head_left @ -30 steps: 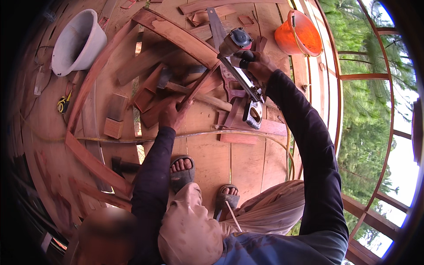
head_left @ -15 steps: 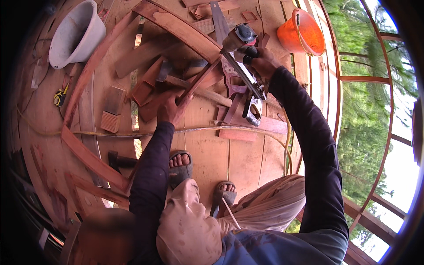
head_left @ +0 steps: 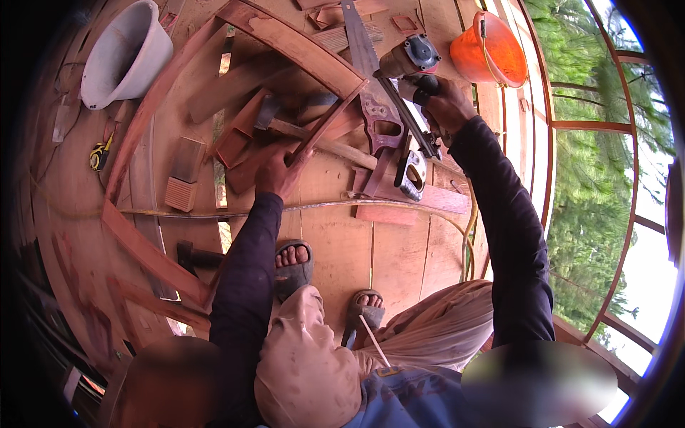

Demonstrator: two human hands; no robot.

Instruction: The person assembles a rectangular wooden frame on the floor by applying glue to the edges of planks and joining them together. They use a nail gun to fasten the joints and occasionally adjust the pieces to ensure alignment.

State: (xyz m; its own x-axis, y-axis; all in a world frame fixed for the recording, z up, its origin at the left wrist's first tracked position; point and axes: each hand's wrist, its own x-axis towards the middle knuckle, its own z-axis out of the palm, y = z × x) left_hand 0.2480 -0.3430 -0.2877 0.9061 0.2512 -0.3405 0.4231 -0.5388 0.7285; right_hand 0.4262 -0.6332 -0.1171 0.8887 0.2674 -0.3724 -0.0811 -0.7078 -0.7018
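Note:
My left hand (head_left: 277,173) is closed round the near strip of a large reddish wooden frame (head_left: 296,50), which is held tilted above the floor. To the right, my right hand (head_left: 448,105) grips the handle of a nail gun (head_left: 412,57). A small gap separates the nail gun from the frame's corner. Below the gun lie a handsaw with a reddish handle (head_left: 383,127) and a second saw with a white and black handle (head_left: 412,175). Partly behind the frame strip rests a hammer (head_left: 346,153).
Wood offcuts (head_left: 184,160) are scattered over the plank floor, which has gaps. An orange bucket (head_left: 499,50) stands far right, and a greyish-white tub (head_left: 146,60) far left. A yellow tape measure (head_left: 98,155) lies left. A hose (head_left: 300,207) crosses before my feet.
My right hand has drawn the nail gun rightward, away from the frame's corner. More of the handsaw's blade shows now. My left hand keeps its hold on the frame.

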